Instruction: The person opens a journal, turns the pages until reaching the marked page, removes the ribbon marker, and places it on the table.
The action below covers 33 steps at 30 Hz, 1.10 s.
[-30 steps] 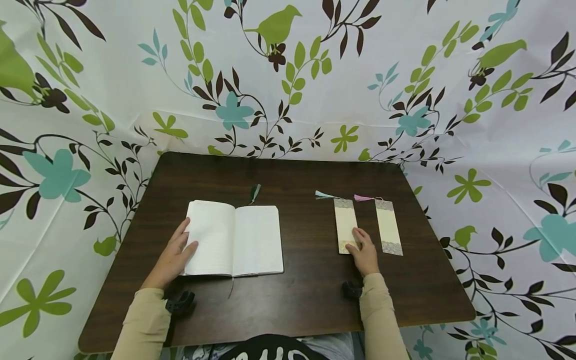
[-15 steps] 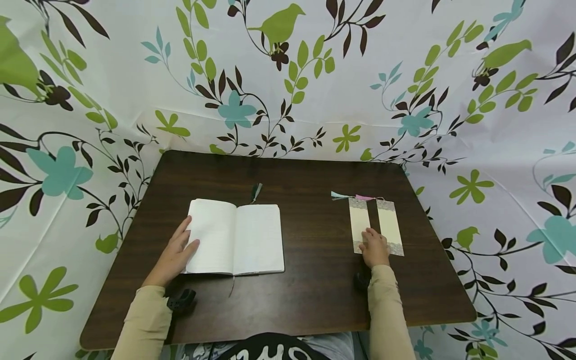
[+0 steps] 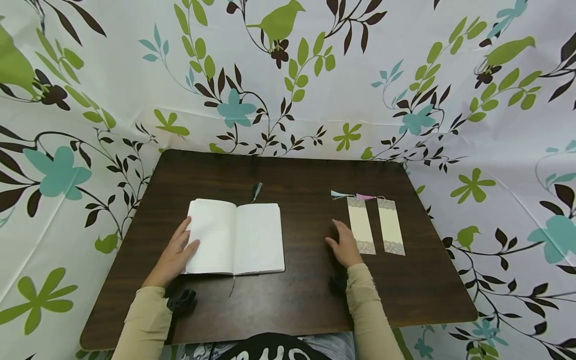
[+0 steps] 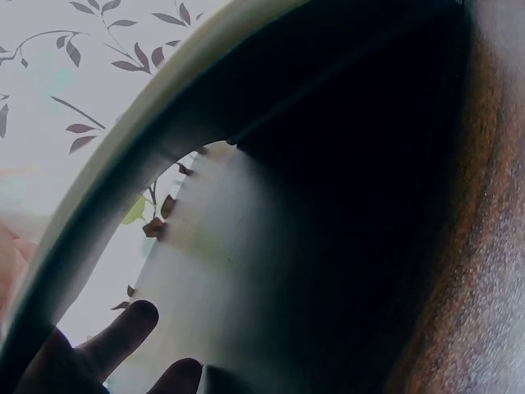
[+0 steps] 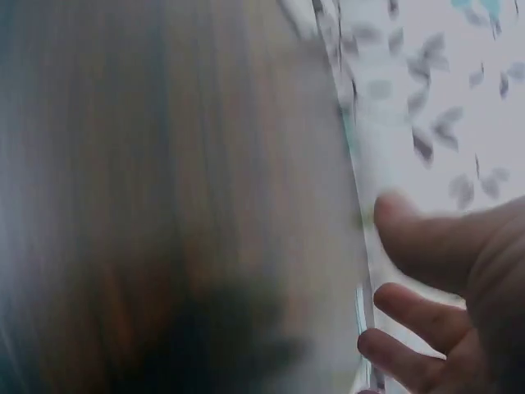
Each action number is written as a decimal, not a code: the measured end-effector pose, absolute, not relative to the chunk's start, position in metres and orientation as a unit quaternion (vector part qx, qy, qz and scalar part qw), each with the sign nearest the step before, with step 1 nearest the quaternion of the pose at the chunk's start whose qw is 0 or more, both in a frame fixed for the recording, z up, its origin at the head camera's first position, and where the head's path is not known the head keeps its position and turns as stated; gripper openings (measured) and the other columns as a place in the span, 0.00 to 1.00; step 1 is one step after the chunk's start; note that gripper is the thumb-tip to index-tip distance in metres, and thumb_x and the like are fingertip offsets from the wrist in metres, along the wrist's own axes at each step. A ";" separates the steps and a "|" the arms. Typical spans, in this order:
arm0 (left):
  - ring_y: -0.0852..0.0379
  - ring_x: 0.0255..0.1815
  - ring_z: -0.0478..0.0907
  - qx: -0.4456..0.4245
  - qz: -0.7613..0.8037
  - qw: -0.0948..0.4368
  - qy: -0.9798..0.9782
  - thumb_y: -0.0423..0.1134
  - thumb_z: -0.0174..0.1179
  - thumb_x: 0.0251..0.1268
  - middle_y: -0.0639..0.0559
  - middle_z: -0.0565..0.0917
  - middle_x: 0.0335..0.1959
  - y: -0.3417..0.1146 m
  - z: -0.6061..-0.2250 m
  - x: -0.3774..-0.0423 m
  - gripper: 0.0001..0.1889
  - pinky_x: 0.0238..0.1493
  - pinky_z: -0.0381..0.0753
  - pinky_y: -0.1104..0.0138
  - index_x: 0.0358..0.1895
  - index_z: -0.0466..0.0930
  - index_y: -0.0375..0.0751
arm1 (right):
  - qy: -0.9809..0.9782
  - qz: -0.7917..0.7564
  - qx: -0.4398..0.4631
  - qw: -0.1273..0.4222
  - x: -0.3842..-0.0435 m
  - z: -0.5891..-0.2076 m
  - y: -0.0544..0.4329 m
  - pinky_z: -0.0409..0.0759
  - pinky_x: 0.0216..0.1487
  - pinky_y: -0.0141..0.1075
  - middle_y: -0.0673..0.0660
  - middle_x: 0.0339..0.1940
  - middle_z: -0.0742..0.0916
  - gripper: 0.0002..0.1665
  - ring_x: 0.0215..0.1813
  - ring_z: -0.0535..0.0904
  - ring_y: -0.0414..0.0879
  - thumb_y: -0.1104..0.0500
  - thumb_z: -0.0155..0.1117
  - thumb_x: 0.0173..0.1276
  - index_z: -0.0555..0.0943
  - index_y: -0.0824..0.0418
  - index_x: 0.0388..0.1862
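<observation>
An open notebook (image 3: 257, 240) with blank pages lies on the left half of the table. My left hand (image 3: 173, 252) rests at its left edge, fingers extended, thumb over the page's lower corner. To the right, two cream bookmarks lie side by side: one with a pale blue tassel (image 3: 361, 226), the other with a pink tassel (image 3: 391, 226). My right hand (image 3: 345, 246) is just left of the blue-tasselled bookmark, fingers relaxed and holding nothing. The right wrist view also shows this hand's thumb and fingers (image 5: 422, 316) spread apart.
The dark wooden table (image 3: 306, 295) backs onto a patterned curtain (image 3: 288, 125). A dark green tassel (image 3: 256, 192) sticks out above the notebook, and a thin ribbon (image 3: 232, 286) hangs from its lower edge. Dark wrist devices are strapped at both cuffs.
The blue-tasselled bookmark has shifted right, closer to the pink-tasselled one. My right hand has let go of it and moved left. My left hand stays at the notebook.
</observation>
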<state>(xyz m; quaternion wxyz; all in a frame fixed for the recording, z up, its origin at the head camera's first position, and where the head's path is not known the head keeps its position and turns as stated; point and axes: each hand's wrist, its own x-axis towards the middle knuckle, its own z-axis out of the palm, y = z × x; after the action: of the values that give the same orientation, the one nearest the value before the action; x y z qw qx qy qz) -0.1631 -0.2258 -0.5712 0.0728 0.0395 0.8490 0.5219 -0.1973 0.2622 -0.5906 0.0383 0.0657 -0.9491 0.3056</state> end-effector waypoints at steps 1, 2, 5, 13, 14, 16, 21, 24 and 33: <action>0.32 0.82 0.41 0.039 0.521 0.073 0.850 0.45 0.52 0.80 0.45 0.38 0.85 -0.226 -0.572 -0.163 0.35 0.74 0.51 0.37 0.75 0.54 0.19 | -0.944 0.319 0.083 0.029 -0.197 -0.591 0.252 0.61 0.73 0.61 0.72 0.74 0.70 0.38 0.75 0.63 0.68 0.61 0.68 0.71 0.65 0.70 0.75; 0.33 0.82 0.41 0.038 0.520 0.073 0.850 0.45 0.52 0.80 0.45 0.38 0.85 -0.226 -0.572 -0.163 0.35 0.74 0.51 0.37 0.74 0.54 0.19 | -0.941 0.322 0.102 0.019 -0.197 -0.592 0.241 0.61 0.73 0.60 0.72 0.74 0.70 0.39 0.75 0.63 0.67 0.60 0.69 0.71 0.65 0.69 0.76; 0.35 0.82 0.39 0.038 0.521 0.072 0.850 0.47 0.52 0.80 0.46 0.38 0.85 -0.227 -0.573 -0.163 0.35 0.74 0.50 0.36 0.73 0.57 0.18 | -0.931 0.326 0.162 -0.025 -0.197 -0.593 0.209 0.60 0.74 0.61 0.67 0.77 0.68 0.42 0.78 0.61 0.63 0.54 0.70 0.70 0.65 0.66 0.77; 0.28 0.80 0.42 0.057 0.517 0.064 0.852 0.47 0.58 0.77 0.42 0.40 0.84 -0.230 -0.576 -0.160 0.40 0.71 0.49 0.31 0.78 0.50 0.24 | -0.920 0.262 0.253 -0.147 -0.190 -0.599 0.167 0.48 0.74 0.66 0.58 0.84 0.57 0.49 0.84 0.48 0.55 0.42 0.68 0.68 0.59 0.52 0.82; 0.28 0.80 0.43 0.059 0.510 0.057 0.856 0.47 0.59 0.76 0.41 0.41 0.84 -0.231 -0.576 -0.159 0.41 0.70 0.49 0.30 0.78 0.50 0.25 | -0.921 0.253 0.254 -0.154 -0.189 -0.600 0.166 0.46 0.75 0.66 0.57 0.84 0.56 0.49 0.84 0.46 0.54 0.42 0.67 0.68 0.58 0.51 0.82; 0.28 0.80 0.42 0.056 0.498 0.044 0.864 0.47 0.61 0.75 0.38 0.42 0.83 -0.233 -0.575 -0.160 0.42 0.69 0.49 0.29 0.79 0.49 0.27 | -0.922 0.243 0.255 -0.163 -0.189 -0.598 0.164 0.43 0.76 0.65 0.56 0.85 0.54 0.49 0.84 0.43 0.53 0.41 0.66 0.68 0.57 0.50 0.83; 0.25 0.79 0.40 0.047 0.479 0.038 0.876 0.48 0.61 0.75 0.32 0.41 0.82 -0.235 -0.570 -0.160 0.43 0.67 0.48 0.26 0.82 0.46 0.37 | -0.917 0.256 0.256 -0.169 -0.189 -0.591 0.162 0.41 0.76 0.65 0.57 0.84 0.54 0.50 0.84 0.42 0.54 0.41 0.68 0.67 0.58 0.52 0.82; 0.25 0.79 0.41 0.048 0.472 0.047 0.879 0.48 0.59 0.76 0.30 0.42 0.81 -0.235 -0.568 -0.161 0.41 0.67 0.49 0.26 0.81 0.48 0.37 | -0.918 0.255 0.255 -0.167 -0.188 -0.589 0.160 0.41 0.76 0.66 0.58 0.84 0.55 0.51 0.84 0.42 0.55 0.41 0.70 0.66 0.59 0.54 0.82; 0.25 0.79 0.43 0.045 0.461 0.049 0.885 0.48 0.58 0.77 0.30 0.44 0.81 -0.235 -0.568 -0.161 0.41 0.67 0.49 0.27 0.82 0.47 0.38 | -0.923 0.255 0.238 -0.163 -0.186 -0.588 0.155 0.41 0.76 0.67 0.59 0.84 0.56 0.50 0.84 0.43 0.55 0.43 0.71 0.66 0.61 0.56 0.81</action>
<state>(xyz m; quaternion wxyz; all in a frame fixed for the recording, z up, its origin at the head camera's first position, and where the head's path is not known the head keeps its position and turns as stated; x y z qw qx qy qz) -0.1610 -0.2346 -0.5679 0.0487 0.0450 0.8851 0.4606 -0.1856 0.1554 -0.5877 -0.1631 0.2380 -0.9228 0.2554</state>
